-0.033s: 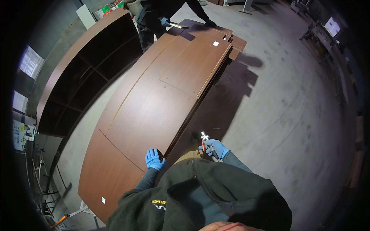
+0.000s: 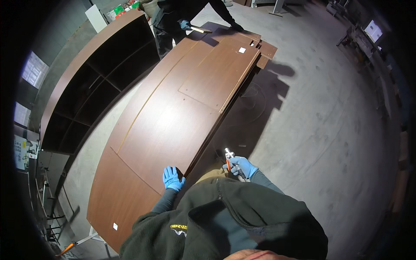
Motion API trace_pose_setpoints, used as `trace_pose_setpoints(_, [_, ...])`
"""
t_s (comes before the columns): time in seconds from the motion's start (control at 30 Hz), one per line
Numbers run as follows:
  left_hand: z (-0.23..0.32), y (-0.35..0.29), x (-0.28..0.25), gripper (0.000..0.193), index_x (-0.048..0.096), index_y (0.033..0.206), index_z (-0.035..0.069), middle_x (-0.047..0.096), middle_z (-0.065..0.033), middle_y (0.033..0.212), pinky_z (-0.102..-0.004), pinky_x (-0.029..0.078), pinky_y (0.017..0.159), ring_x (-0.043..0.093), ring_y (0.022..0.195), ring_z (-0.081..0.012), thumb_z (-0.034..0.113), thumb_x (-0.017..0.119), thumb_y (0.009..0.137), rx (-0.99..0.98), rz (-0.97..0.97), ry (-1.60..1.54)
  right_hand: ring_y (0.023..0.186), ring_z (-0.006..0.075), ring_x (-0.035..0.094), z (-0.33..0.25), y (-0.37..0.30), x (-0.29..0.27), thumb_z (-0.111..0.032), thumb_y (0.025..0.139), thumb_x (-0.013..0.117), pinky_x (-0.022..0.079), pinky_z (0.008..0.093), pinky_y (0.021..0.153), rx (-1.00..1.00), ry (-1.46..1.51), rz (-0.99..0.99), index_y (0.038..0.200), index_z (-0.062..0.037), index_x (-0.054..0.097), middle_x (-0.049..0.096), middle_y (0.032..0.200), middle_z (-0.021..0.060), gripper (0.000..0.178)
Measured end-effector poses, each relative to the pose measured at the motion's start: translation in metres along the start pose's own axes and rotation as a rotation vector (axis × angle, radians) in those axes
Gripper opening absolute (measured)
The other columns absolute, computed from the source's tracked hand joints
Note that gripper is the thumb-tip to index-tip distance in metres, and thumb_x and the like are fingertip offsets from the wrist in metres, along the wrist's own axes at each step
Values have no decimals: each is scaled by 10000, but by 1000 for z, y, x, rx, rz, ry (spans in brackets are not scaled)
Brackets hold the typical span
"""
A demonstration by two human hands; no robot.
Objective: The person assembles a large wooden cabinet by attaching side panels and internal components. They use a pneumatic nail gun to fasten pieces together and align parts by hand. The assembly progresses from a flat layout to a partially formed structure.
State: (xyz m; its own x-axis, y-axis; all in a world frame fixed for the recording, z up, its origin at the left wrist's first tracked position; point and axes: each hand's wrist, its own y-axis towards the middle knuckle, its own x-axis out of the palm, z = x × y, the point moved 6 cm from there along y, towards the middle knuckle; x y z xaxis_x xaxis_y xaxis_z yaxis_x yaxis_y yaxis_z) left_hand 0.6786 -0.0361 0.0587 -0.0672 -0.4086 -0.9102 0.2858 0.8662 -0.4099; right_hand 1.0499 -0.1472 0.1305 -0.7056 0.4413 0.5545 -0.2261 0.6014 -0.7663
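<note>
Fingers slightly spread, the blue-gloved left hand (image 2: 174, 179) rests on the long, grooved, brown wood-grain panel (image 2: 161, 117) lying ahead; the blue-gloved right hand (image 2: 243, 166) curls its fingers around a silver-and-orange metal tool (image 2: 229, 153).

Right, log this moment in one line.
left hand: on brown panel | right hand: gripping silver-tipped tool | co-worker: at panel's far end

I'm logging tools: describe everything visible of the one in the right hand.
The handheld tool has a shiny, metallic cylindrical tip, an orange part beside it and a darker rear section, partly hidden by the gloved right hand gripping it. It points forward and slightly left, apart from the brown panel. Its exact type is unclear.
</note>
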Motion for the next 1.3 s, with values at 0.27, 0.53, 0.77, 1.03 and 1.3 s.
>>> trace_pose_setpoints(0.27, [109,123,-57,991,322,1609,58,268,-287,1664,-583,191,1236,206,1551,-481,558,668,827,143,97,-10,578,80,478,-143,7,-21,-243,1061,521,432,249,514,-99,-148,40,1227,-28,574,700,1193,220,277])
trace_pose_setpoints(0.53, [212,214,-118,971,303,1619,69,274,-275,1667,-592,184,1244,182,1562,-485,536,670,850,267,192,19,603,69,504,-209,13,-76,-236,1044,534,431,209,511,-119,-15,29,1209,-24,588,694,1195,246,273])
trace_pose_setpoints(0.77, [291,242,-119,938,395,1553,64,336,-268,1617,-576,267,1194,282,1508,-463,567,690,818,163,195,62,619,86,529,-309,9,-142,-296,1067,537,469,245,536,-88,-193,12,1193,-12,588,711,1189,237,315])
trace_pose_setpoints(1.03, [416,252,-127,968,343,1608,69,267,-269,1672,-575,208,1240,231,1544,-468,573,663,846,99,148,-95,593,87,519,-427,0,-224,-256,1063,528,438,257,487,-4,-196,22,1169,-27,575,699,1223,233,257])
trace_pose_setpoints(1.3, [407,225,-110,1037,312,1640,106,225,-260,1698,-577,164,1252,158,1581,-458,635,665,822,-207,6,-174,559,73,438,-467,29,-224,-189,1053,522,378,219,457,142,-258,-26,1160,-51,504,662,1190,229,176])
